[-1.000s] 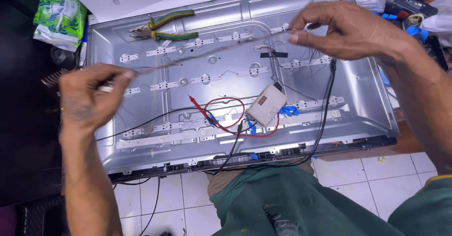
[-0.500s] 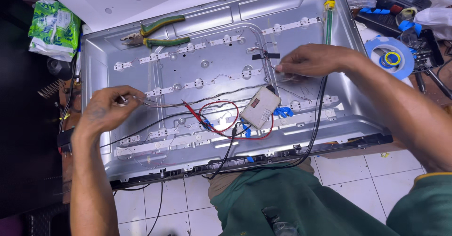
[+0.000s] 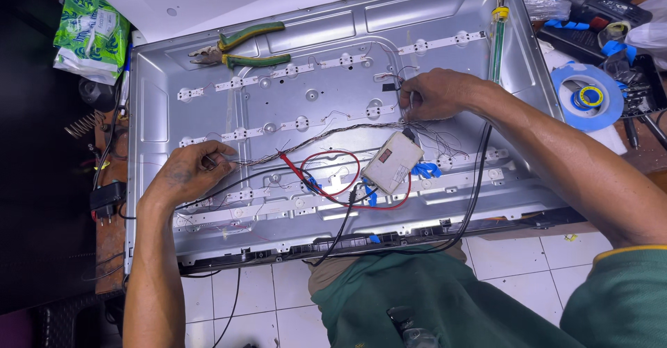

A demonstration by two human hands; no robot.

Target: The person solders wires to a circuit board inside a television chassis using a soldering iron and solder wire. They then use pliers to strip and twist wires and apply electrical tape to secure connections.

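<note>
A twisted wire bundle stretches left to right across the metal back panel, its right end slightly farther. The left hand pinches its left end; the right hand grips its right end.

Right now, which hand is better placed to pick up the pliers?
Left, probably. The left hand pinches the twisted wire on the panel's left half, below the green-handled pliers. The right hand holds the wire's other end, farther away.

Green-handled pliers, blue tape roll, green packet
</note>
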